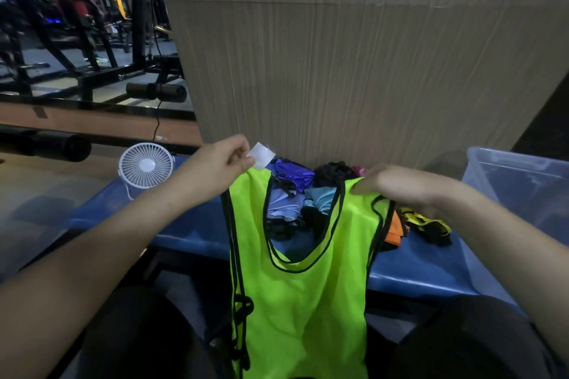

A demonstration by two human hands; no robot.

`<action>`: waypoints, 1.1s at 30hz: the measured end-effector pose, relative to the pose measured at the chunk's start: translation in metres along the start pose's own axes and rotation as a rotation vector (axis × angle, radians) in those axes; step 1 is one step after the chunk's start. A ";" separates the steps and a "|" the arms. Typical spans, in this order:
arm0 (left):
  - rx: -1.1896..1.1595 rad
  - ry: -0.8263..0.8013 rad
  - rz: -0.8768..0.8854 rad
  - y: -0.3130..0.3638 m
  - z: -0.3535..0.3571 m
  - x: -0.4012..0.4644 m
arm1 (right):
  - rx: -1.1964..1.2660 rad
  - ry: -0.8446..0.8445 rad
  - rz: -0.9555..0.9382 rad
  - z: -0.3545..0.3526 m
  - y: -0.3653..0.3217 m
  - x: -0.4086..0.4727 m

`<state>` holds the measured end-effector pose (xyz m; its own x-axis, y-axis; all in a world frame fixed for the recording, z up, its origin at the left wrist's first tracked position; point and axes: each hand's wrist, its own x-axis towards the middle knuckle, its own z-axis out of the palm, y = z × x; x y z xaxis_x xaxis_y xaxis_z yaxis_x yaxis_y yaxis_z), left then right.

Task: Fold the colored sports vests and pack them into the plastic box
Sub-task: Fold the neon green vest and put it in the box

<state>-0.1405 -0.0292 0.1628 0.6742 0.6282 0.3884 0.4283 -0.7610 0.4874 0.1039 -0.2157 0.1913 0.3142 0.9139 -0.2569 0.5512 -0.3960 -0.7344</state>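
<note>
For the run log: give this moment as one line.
step: vest held up, unfolded | left hand: pinches green vest shoulder | right hand: grips other shoulder | plastic box: right | vest pile: on bench

Open blue table (191,234) along the near edge and left end; blocked by fan (146,164) at far-left corner, vest heap (295,194) mid-far edge, plastic box (517,181) at right end.

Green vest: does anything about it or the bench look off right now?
Nothing damaged. The green vest hangs straight, pinched at both shoulders by the left hand and right hand. The other vests lie in a crumpled, unfolded heap on the blue bench.
</note>
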 end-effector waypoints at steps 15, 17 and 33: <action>-0.368 -0.333 -0.029 0.025 0.005 -0.006 | 0.270 -0.121 0.013 0.018 0.005 0.013; -0.442 -0.359 -0.043 0.027 0.005 -0.008 | 0.298 -0.117 0.019 0.019 0.006 0.014; -0.435 -0.588 -0.259 -0.026 0.113 -0.057 | 0.386 0.111 -0.191 0.005 -0.024 0.013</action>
<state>-0.1221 -0.0636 0.0399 0.8454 0.4954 -0.1995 0.4229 -0.3929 0.8166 0.0909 -0.1937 0.2029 0.3277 0.9439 -0.0401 0.2852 -0.1394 -0.9483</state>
